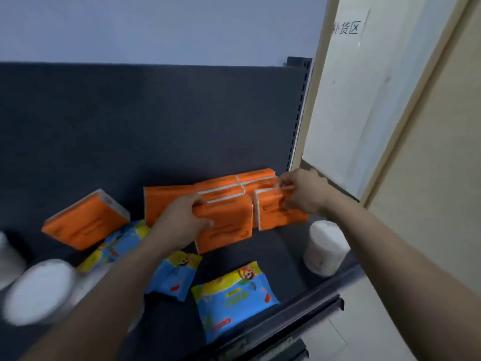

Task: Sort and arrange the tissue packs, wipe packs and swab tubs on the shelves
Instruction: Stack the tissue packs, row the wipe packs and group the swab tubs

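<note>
Shelf [260,246]: dark metal, matt finish; back panel [130,121] likewise matt and smooth. Upright post [299,105]: dark metal, slotted. Orange tissue packs [223,225]: thin plastic film wrap, slight sheen, white paper showing at the ends. Blue wipe packs [234,300]: glossy printed plastic film, crinkled at the seams. Swab tubs [325,248]: clear smooth plastic, white cotton inside. Door frame [416,100]: pale wood-look trim. Sign [348,24]: paper.
</note>
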Demonstrator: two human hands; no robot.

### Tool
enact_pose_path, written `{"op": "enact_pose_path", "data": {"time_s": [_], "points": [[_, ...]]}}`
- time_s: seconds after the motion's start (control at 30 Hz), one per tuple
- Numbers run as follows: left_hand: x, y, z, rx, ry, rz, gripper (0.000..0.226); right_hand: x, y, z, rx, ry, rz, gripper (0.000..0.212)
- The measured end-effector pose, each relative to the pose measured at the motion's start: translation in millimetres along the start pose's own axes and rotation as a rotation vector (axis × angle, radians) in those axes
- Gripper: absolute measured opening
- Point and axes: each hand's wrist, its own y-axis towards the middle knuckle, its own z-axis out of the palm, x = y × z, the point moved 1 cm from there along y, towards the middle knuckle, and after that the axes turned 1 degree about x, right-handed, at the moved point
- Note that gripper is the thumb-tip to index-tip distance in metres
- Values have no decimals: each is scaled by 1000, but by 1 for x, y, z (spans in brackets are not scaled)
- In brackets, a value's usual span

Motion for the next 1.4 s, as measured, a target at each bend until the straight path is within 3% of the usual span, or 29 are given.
{"op": "enact_pose_path", "data": {"time_s": [0.3,0.5,0.63,1.0,1.17,1.27,1.4], "points": [[6,5,44,-124,126,-177,47,-18,41,31,102,-198,-172,49],[-1,11,58,-187,72,-179,45,-31,55,36,90,-227,-214,37],[-6,10,61,-245,18,-207,60,-31,60,36,92,-201,-275,28],[3,4,46,-51,-25,-208,66,-16,52,33,85,-249,-312,20],[12,-11,19,-104,3,-172,44,15,41,33,-1,-136,-395,32],[30,-21,-7,-137,60,-166,30,44,28,36,-64,-24,-514,25],[55,-34,-34,-22,192,-141,23,83,5,43,41,59,-601,18]]}}
